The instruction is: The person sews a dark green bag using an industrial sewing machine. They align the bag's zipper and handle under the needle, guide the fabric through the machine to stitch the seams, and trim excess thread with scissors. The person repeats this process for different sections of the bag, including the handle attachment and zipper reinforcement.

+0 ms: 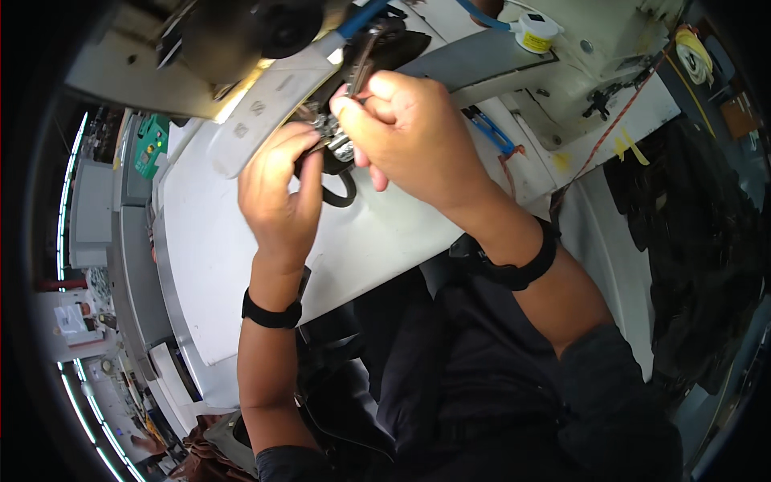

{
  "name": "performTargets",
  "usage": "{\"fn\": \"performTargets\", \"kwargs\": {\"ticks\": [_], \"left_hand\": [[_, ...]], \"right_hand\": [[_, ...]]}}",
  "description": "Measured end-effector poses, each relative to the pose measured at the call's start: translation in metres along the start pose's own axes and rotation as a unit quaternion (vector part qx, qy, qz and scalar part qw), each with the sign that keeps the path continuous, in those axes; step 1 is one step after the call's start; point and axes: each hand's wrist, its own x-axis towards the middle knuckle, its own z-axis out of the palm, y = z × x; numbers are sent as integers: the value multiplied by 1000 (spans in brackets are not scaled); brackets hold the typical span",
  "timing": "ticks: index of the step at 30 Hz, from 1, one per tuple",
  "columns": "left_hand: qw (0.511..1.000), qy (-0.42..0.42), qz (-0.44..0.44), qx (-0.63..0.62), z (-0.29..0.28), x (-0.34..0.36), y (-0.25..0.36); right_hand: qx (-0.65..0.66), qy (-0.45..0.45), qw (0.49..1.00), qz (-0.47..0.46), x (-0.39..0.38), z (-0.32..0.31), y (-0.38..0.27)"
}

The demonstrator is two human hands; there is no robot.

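Both hands work close together beside the metal presser foot [341, 149] of a sewing machine [273, 104]. My right hand [405, 132] is closed, thumb and fingers pinched round a slim dark piece with a metallic sheen [363, 68]; its exact kind is unclear. On the left of the foot, my left hand [281, 181] has its fingers bent and thumb apart, with the fingertips at the foot and some dark material. Whether it grips that material is hidden. A dark curved strap [341, 197] loops out below the foot onto the white tabletop [233, 281].
The machine's pale body overhangs the work from above. Blue-handled thread snips [491, 132] lie right of my right hand. Farther back stands a white round container with a yellow label [536, 32]. A reddish cord [618, 124] crosses the right side; dark material [691, 225] hangs there.
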Motion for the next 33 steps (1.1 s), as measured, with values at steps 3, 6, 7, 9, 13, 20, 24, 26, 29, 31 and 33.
{"fn": "performTargets", "kwargs": {"ticks": [3, 6, 7, 9, 13, 20, 24, 26, 29, 31, 33], "left_hand": [[1000, 9, 13, 12, 4, -5, -3], [999, -1, 34, 41, 2, -8, -2], [997, 1, 55, 57, 2, -9, -5], [997, 0, 59, 39, 1, -7, -7], [999, 13, 48, 18, 3, -3, -7], [997, -7, 75, 27, -8, 0, -11], [994, -38, 90, 47, -14, 4, -10], [995, -32, 90, 39, -13, 4, -11], [996, -26, 81, 33, -12, 4, -4], [996, -17, 87, 15, -15, 5, -7], [996, -38, 83, 11, -19, 1, -13]], "right_hand": [[13, 10, 1000, -12, -2, -1, 9], [-57, 28, 995, -76, 2, 1, 18], [-72, 29, 994, -82, 1, -1, 20], [-47, 23, 996, -76, 3, 1, 17], [-8, 9, 1000, -28, 1, -2, 5], [-2, 2, 1000, -29, -1, 1, -1], [-41, -4, 999, 2, -3, -3, -5], [-81, 0, 997, -3, -9, -9, -10], [-162, 11, 985, -54, -25, -30, -26], [-236, 18, 966, -103, -42, -54, -54], [-248, 28, 942, -224, -48, -94, -81]]}}
